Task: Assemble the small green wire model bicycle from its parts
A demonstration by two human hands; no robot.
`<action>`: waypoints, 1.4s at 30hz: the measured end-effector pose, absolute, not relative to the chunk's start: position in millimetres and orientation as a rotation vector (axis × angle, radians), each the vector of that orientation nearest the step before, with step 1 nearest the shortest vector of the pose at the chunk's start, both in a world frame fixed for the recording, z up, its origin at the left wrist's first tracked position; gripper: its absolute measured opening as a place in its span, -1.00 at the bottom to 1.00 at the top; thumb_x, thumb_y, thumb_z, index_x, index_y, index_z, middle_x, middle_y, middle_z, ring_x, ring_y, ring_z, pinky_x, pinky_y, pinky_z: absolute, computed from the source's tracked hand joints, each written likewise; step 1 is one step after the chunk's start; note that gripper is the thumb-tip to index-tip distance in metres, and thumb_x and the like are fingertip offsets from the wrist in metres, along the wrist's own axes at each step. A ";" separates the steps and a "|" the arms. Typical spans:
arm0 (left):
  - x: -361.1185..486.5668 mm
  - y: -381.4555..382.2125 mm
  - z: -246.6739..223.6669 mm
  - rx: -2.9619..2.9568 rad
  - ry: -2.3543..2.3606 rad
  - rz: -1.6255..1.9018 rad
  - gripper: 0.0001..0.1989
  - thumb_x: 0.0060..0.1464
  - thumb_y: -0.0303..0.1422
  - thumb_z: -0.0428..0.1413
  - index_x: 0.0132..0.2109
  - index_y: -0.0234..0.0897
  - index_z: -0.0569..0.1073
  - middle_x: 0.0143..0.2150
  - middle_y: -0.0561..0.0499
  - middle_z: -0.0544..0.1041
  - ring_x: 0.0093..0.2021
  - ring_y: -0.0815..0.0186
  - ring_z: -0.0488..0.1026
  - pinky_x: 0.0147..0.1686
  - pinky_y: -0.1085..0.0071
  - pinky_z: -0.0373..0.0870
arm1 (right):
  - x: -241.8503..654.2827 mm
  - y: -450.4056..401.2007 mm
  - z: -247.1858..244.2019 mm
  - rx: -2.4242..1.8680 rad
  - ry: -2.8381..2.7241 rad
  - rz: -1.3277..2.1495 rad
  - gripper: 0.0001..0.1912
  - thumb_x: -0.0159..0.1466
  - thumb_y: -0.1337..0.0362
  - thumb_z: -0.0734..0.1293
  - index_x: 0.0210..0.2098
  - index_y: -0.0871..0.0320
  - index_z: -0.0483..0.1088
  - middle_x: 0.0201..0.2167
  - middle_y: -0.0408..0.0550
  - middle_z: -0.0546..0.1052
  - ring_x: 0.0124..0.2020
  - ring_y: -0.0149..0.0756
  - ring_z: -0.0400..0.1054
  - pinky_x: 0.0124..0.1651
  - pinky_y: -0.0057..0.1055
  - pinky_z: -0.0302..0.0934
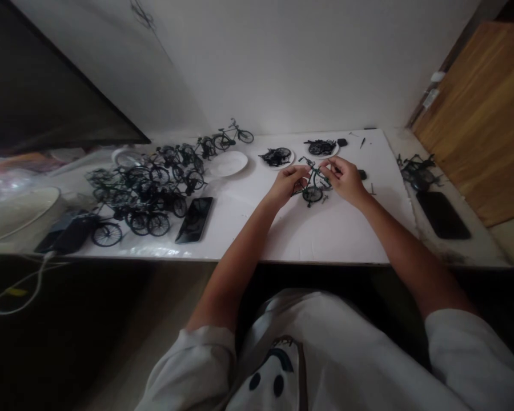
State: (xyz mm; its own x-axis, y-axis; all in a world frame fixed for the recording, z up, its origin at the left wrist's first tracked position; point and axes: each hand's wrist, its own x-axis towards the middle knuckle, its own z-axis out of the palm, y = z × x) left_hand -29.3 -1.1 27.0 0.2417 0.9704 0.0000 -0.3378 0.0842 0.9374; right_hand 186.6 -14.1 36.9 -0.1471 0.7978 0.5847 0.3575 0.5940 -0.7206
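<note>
A small dark green model bicycle (312, 193) is between my hands over the white board, its black wheel towards me and its handlebar at the far side. My left hand (288, 184) pinches it from the left, fingers closed around its edge. From the right my right hand (343, 178) grips the frame with thumb and fingertips. Small loose parts lie just under the bicycle. Behind it, one white plate (277, 167) holds black bicycle parts, and a second plate (336, 151) holds more wheels and parts.
Many model bicycles (148, 194) crowd the board's left side beside a phone (194, 220). A bare white plate (228, 164) lies behind. Another phone (442, 214) and dark parts (420, 171) are at the right, near a wooden panel (480, 120). Small tools lie at the back right.
</note>
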 end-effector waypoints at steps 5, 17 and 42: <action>-32.0 1.1 23.9 1.069 0.754 1.151 -0.51 -0.17 -0.09 0.63 -0.22 -0.32 0.69 -0.35 0.04 0.62 -0.40 0.49 0.50 -0.38 0.54 0.36 | 185.5 -15.1 36.9 -0.964 -1.756 0.515 -0.58 0.40 -0.12 0.47 -0.13 0.14 0.64 -0.51 -0.27 0.22 -0.51 -0.41 -0.01 -0.42 -0.36 -0.09; -31.7 -1.4 29.0 0.993 0.728 1.133 -0.62 -0.06 -0.17 0.62 -0.26 -0.28 0.68 -0.43 0.10 0.53 -0.45 0.49 0.43 -0.42 0.51 0.35 | 188.7 -16.0 42.4 -0.888 -1.750 0.600 -0.50 0.37 -0.21 0.50 0.05 0.03 0.61 -0.50 -0.30 0.10 -0.48 -0.33 -0.07 -0.37 -0.33 0.04; -30.4 -5.3 30.9 1.011 0.816 0.970 -0.56 0.16 -0.01 0.42 -0.03 -0.28 0.69 -0.10 -0.08 0.68 -0.25 0.37 0.59 -0.24 0.47 0.48 | 198.6 -15.4 47.5 -0.973 -1.908 0.421 -0.76 0.41 0.08 0.51 -0.09 0.10 0.70 -0.34 -0.09 0.55 -0.45 -0.38 0.14 -0.33 -0.32 0.15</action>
State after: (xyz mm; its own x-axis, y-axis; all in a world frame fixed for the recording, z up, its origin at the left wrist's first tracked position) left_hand -30.4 -5.3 30.9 0.3576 0.9273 -0.1105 -0.2678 0.2151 0.9392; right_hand 198.6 -15.4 47.5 -0.2618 0.7712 0.5802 0.4559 0.6288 -0.6299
